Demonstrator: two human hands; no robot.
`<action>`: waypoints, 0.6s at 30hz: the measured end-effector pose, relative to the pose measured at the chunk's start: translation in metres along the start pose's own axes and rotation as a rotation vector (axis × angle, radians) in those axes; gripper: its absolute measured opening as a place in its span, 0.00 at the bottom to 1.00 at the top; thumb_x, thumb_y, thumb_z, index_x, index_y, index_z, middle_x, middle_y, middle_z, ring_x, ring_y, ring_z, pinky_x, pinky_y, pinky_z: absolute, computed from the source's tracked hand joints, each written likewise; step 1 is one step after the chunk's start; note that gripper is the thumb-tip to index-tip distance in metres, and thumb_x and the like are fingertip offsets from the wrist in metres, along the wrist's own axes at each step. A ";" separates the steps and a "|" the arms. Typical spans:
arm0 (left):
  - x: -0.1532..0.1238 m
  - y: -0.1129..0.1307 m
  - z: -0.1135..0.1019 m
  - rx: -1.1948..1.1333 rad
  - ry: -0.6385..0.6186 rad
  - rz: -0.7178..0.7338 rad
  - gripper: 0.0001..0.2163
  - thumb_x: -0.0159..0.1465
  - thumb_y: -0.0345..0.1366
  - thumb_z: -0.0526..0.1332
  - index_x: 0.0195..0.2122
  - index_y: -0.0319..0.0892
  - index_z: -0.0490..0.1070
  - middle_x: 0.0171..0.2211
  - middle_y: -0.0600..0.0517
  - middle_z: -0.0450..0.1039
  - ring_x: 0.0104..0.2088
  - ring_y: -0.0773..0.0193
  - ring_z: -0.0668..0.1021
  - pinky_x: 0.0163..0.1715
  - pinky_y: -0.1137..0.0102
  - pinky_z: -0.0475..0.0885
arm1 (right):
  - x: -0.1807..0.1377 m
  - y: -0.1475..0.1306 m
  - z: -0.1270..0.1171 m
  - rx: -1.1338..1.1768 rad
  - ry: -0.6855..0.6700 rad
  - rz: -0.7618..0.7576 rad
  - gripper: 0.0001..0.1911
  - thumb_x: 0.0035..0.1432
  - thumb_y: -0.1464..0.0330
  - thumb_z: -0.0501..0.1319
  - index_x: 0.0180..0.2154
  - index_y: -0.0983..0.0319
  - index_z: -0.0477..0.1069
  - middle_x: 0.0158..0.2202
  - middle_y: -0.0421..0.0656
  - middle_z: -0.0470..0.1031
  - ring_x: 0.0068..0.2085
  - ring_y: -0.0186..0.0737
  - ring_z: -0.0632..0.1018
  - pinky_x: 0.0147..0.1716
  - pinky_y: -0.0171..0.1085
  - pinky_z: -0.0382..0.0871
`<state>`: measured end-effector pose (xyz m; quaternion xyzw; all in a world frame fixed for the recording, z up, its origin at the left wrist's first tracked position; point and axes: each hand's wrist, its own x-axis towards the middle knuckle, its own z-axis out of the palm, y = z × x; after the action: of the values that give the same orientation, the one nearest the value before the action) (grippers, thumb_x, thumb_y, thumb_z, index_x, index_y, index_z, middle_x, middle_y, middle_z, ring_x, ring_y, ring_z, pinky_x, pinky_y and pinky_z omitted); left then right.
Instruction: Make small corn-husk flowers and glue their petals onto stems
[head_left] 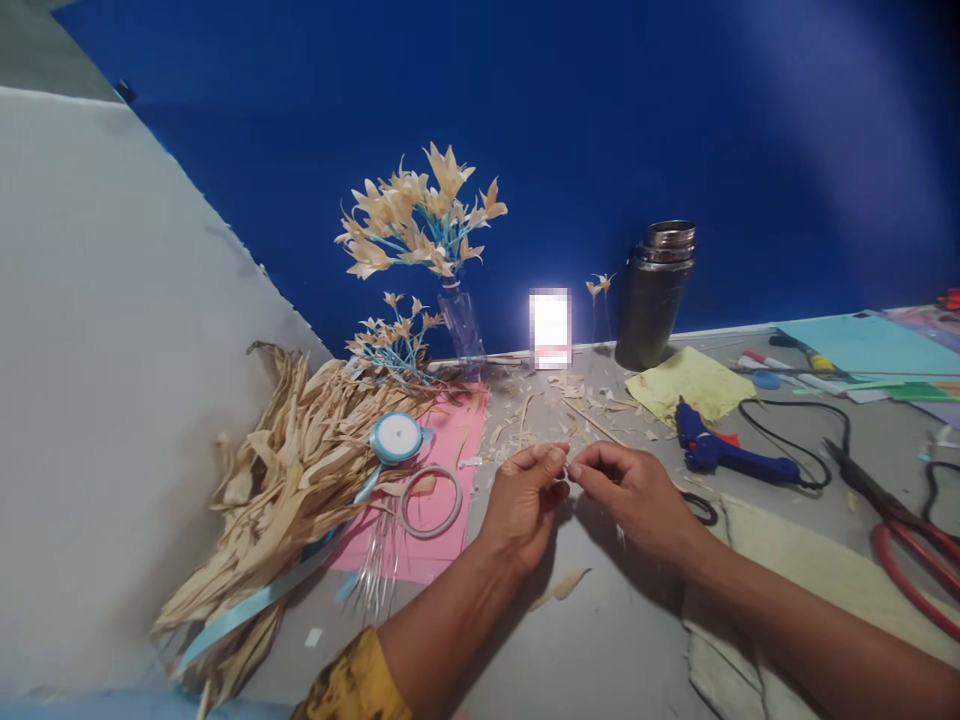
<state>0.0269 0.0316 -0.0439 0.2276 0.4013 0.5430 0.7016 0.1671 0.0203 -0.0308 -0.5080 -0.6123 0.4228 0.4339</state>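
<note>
Near the middle of the table, my left hand (529, 500) and my right hand (626, 495) come close together, each with thumb and fingers pinched. Between the fingertips is a tiny pale piece, too small to make out. A loose scrap of dry husk (562, 585) lies on the table below my hands. Small husk trimmings (525, 415) are scattered just beyond them. To the left of my left hand, a ring of tape (405, 520) and a spool of blue ribbon (397, 438) rest on pink paper (446, 545).
Dried husks (285, 480) are heaped at left. A bottle (463, 325) holds husk flowers (424, 215) at the back, near a dark flask (656, 300). Right of my hands lie a blue glue gun (727, 450) with its cord, red-handled scissors (900, 530) and a pale cloth (787, 580).
</note>
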 end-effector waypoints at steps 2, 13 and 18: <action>0.001 0.001 0.000 -0.020 -0.024 -0.015 0.16 0.39 0.37 0.81 0.23 0.38 0.77 0.26 0.54 0.72 0.29 0.70 0.72 0.30 0.74 0.65 | -0.001 0.001 0.000 0.015 -0.027 0.026 0.12 0.59 0.61 0.60 0.27 0.60 0.73 0.24 0.37 0.71 0.27 0.36 0.69 0.29 0.35 0.62; -0.003 0.000 -0.002 -0.038 -0.106 -0.051 0.18 0.42 0.35 0.80 0.21 0.38 0.69 0.23 0.55 0.71 0.27 0.70 0.72 0.31 0.73 0.65 | 0.002 -0.001 -0.010 0.190 -0.203 0.092 0.10 0.56 0.62 0.62 0.35 0.61 0.76 0.30 0.40 0.76 0.30 0.37 0.74 0.29 0.34 0.65; -0.005 0.001 0.000 -0.031 -0.107 -0.084 0.18 0.40 0.35 0.80 0.20 0.38 0.69 0.22 0.55 0.71 0.27 0.69 0.73 0.32 0.73 0.65 | 0.003 -0.003 -0.011 0.054 -0.185 0.041 0.07 0.54 0.65 0.61 0.28 0.61 0.75 0.26 0.38 0.74 0.29 0.35 0.71 0.30 0.35 0.64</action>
<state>0.0262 0.0267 -0.0414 0.2283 0.3643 0.5061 0.7477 0.1769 0.0242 -0.0245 -0.4675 -0.6276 0.4930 0.3802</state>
